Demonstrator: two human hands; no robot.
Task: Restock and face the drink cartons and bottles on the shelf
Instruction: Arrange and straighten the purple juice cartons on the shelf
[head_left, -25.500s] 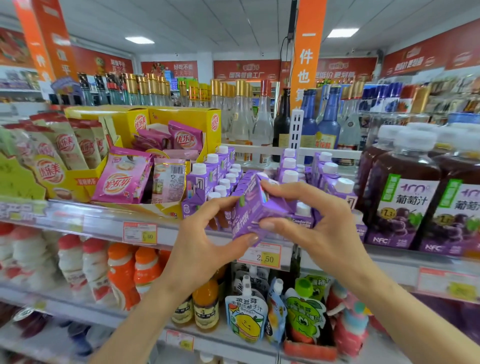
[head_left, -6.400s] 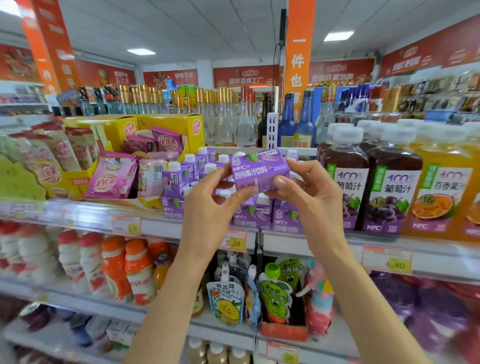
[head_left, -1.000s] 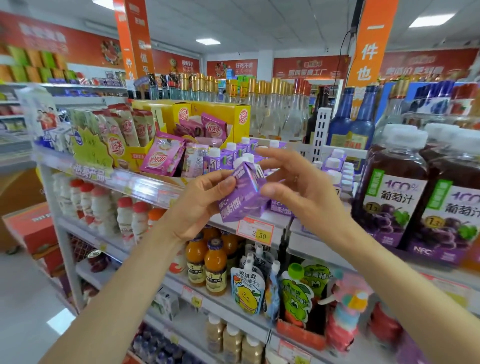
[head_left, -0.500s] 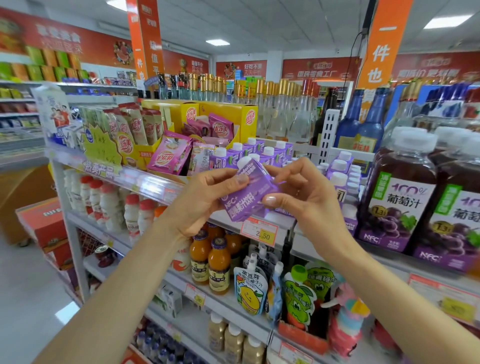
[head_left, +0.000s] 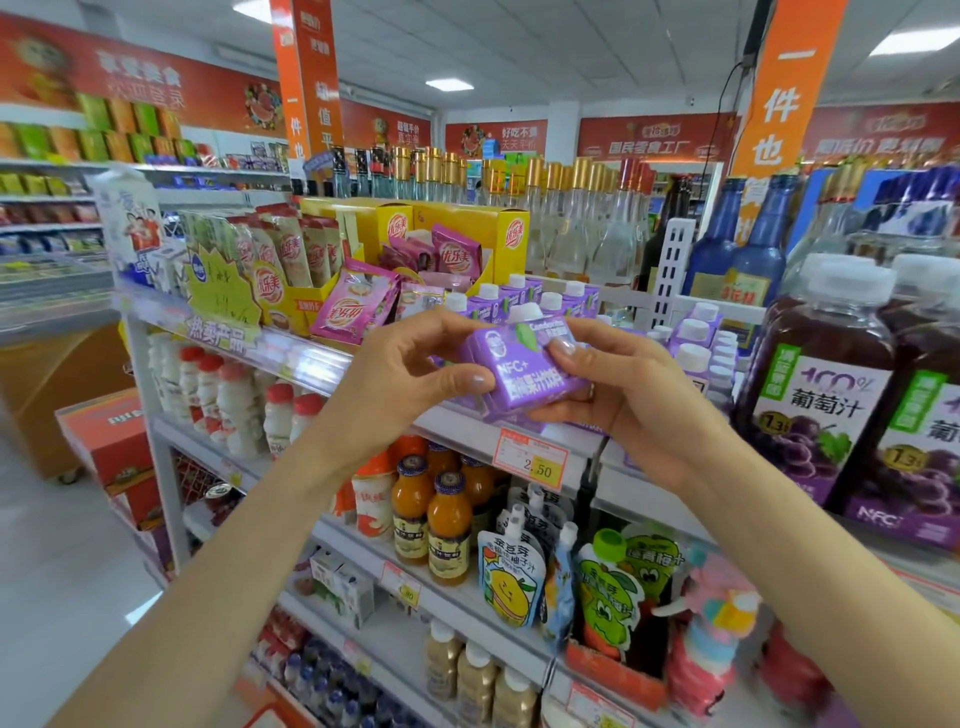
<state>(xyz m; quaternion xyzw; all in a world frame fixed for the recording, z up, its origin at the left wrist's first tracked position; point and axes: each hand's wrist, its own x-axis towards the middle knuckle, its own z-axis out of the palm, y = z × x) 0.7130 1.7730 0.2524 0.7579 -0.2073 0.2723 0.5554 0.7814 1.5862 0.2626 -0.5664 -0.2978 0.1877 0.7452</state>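
Both hands hold one small purple drink carton (head_left: 524, 371) with a white cap, tipped on its side in front of the top shelf. My left hand (head_left: 410, 379) pinches its left end with thumb and fingers. My right hand (head_left: 618, 395) grips its right end, thumb on top. Behind it, rows of the same purple cartons (head_left: 696, 343) stand on the shelf (head_left: 291, 358). Large dark grape juice bottles (head_left: 821, 384) with white caps stand to the right.
Pink and brown sachets in yellow display boxes (head_left: 457, 228) fill the shelf's left part. A price tag reading 2.50 (head_left: 532, 460) hangs on the shelf edge. Orange juice bottles (head_left: 449, 525) and pouch drinks (head_left: 511, 571) sit on the shelf below. The aisle floor lies at the left.
The carton has been turned between the hands so its printed side faces me, and it sits a little lower and further right. The view has swung slightly left.
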